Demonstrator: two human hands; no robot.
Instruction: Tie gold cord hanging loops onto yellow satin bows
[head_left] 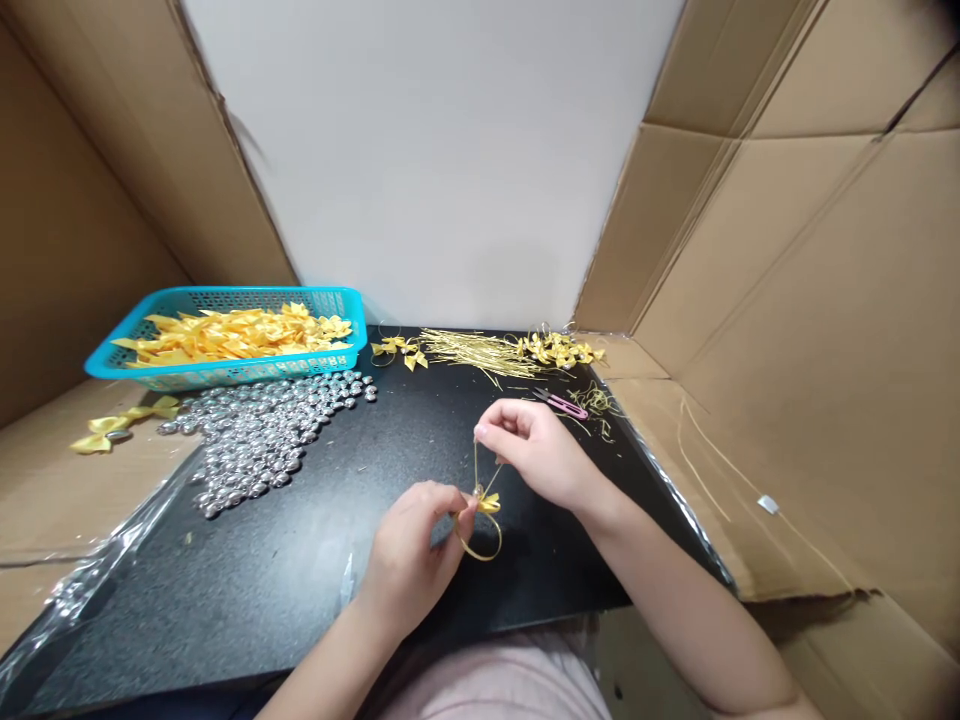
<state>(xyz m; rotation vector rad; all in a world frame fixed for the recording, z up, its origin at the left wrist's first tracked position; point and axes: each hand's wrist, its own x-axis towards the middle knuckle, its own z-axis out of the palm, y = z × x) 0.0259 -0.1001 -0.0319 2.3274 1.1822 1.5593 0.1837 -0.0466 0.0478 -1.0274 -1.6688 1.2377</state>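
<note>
Low over the front of the black table, my left hand [417, 540] pinches a small yellow ribbon bow [489, 503] between thumb and fingertips. A loop of gold cord [491, 548] hangs below the bow. Above and to the right, my right hand [536, 445] is closed, pinching the thin gold cord [475, 465] that runs up from the bow. Two strands stretch between the bow and the right fingers. Part of the bow is hidden behind the left fingertips.
A turquoise basket [225, 378] of yellow bows stands back left, with many silver beads [255, 440] before it. Gold cords [476, 352], finished bows [559, 348] and pink thread snips [564, 404] lie at the back right. Cardboard walls [825, 300] flank the table.
</note>
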